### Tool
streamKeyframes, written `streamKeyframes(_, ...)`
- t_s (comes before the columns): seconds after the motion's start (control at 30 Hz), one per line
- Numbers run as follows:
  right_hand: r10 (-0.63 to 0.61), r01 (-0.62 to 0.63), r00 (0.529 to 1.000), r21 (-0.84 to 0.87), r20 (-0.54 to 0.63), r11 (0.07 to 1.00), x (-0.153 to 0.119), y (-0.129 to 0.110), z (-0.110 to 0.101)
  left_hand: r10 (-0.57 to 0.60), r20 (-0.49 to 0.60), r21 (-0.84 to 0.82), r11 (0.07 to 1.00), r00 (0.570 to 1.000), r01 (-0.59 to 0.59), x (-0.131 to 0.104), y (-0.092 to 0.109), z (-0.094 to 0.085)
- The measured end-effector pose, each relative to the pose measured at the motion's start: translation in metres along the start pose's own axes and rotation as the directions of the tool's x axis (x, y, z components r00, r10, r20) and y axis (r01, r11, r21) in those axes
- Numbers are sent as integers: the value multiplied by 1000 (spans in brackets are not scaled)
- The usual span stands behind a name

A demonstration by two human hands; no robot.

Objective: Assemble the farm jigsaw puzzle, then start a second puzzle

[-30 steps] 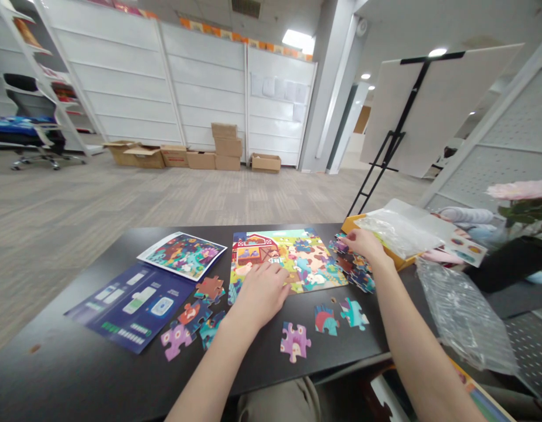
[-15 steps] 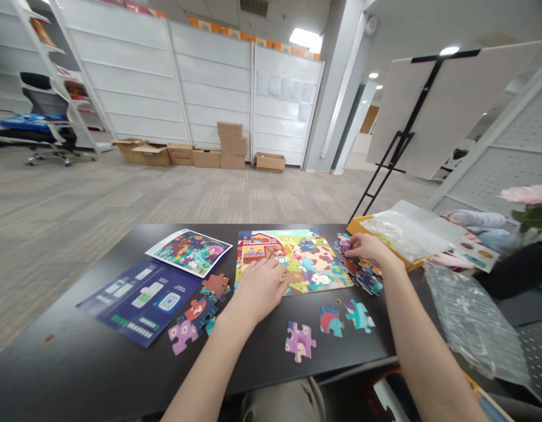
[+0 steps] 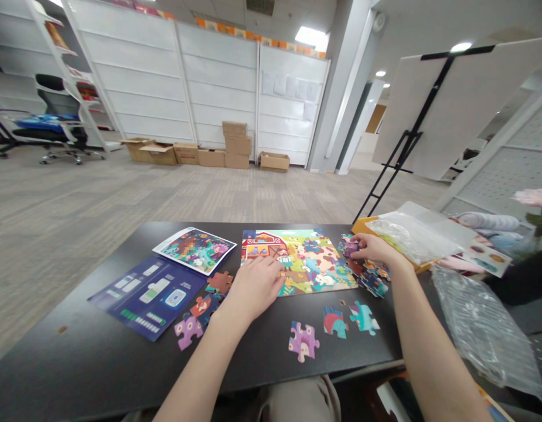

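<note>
My left hand [image 3: 261, 282] lies flat over the lower left part of the colourful farm puzzle picture [image 3: 321, 258], fingers spread a little. My right hand [image 3: 371, 248] is at the pile of loose pieces [image 3: 372, 276] right of the picture, its fingers closed on a purple puzzle piece [image 3: 350, 248]. Nearer the front edge lie a purple piece [image 3: 304, 341], a red and teal piece [image 3: 335, 322] and a teal piece [image 3: 364, 317]. More pieces [image 3: 203, 306] lie left of my left forearm, partly covered by it.
A printed picture sheet [image 3: 194, 251] and a blue leaflet [image 3: 147, 293] lie on the black table [image 3: 134, 369] at the left. At the right are a yellow box [image 3: 362, 225] with clear plastic, and a crumpled plastic bag [image 3: 486, 328].
The view has shifted slightly, so the scene sits a little further right. Both hands stay at nearly the same places over the picture and the pile.
</note>
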State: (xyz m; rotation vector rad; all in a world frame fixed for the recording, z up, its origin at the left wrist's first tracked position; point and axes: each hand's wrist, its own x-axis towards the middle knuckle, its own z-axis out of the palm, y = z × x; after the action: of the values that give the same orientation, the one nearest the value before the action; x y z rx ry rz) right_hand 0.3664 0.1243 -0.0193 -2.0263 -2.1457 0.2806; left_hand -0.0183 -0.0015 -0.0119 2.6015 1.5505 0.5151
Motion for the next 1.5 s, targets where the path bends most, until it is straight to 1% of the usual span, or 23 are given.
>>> streamKeyframes(0.27, -3, 3, 1000, 6, -6, 1000, 2, 1, 2, 0, 14, 20, 1000, 1000, 0, 1, 5, 1)
streamKeyframes(0.4, 15, -15, 999, 3, -32, 1000, 3, 5, 5, 12, 16, 25, 1000, 1000, -12, 2, 7, 1)
streamKeyframes(0.57, 2, -3, 998, -17, -60, 1000, 5, 10, 8, 0, 12, 16, 1000, 1000, 0, 3, 5, -1)
streamKeyframes(0.7, 14, -15, 998, -18, -54, 1000, 6, 10, 7, -38, -7, 6, 999, 999, 38, 2, -7, -6)
streamKeyframes(0.8, 27, -28, 999, -21, -38, 999, 7, 10, 5, -106, -11, -47, 993, 994, 106, 0, -25, -14)
streamKeyframes(0.87, 38, -39, 999, -30, -37, 999, 7, 10, 5, -172, 17, -114, 978, 985, 173, -4, -41, -22)
streamKeyframes(0.9, 46, -48, 998, -35, -34, 998, 8, 10, 5, -192, 59, -133, 971, 980, 199, -6, -49, -27)
streamKeyframes(0.97, 67, -67, 998, -45, -10, 997, 9, 11, 4, -250, 104, -152, 952, 963, 264, -13, -63, -39)
streamKeyframes(1.03, 90, -89, 996, -57, 18, 994, 10, 12, 4, -279, 90, -169, 942, 956, 291, -21, -74, -55)
streamKeyframes(1.1, 107, -105, 994, -64, 30, 992, 11, 14, 3, -320, 41, -181, 929, 946, 323, -30, -79, -70)
streamKeyframes(1.13, 110, -108, 993, -63, 31, 992, 11, 15, 3, -349, 35, -168, 922, 937, 350, -34, -80, -77)
streamKeyframes(1.2, 105, -103, 994, -59, 32, 993, 12, 17, 3, -387, 71, -121, 911, 919, 394, -42, -79, -85)
streamKeyframes(1.3, 114, -109, 992, -80, 48, 991, 13, 18, 4, -404, 222, -67, 902, 888, 427, -52, -78, -87)
streamKeyframes(1.37, 123, -116, 991, -108, 55, 987, 13, 18, 5, -426, 309, -23, 890, 850, 455, -58, -78, -83)
streamKeyframes(1.5, 115, -106, 992, -132, 60, 985, 14, 17, 6, -522, 386, 82, 841, 761, 535, -67, -83, -77)
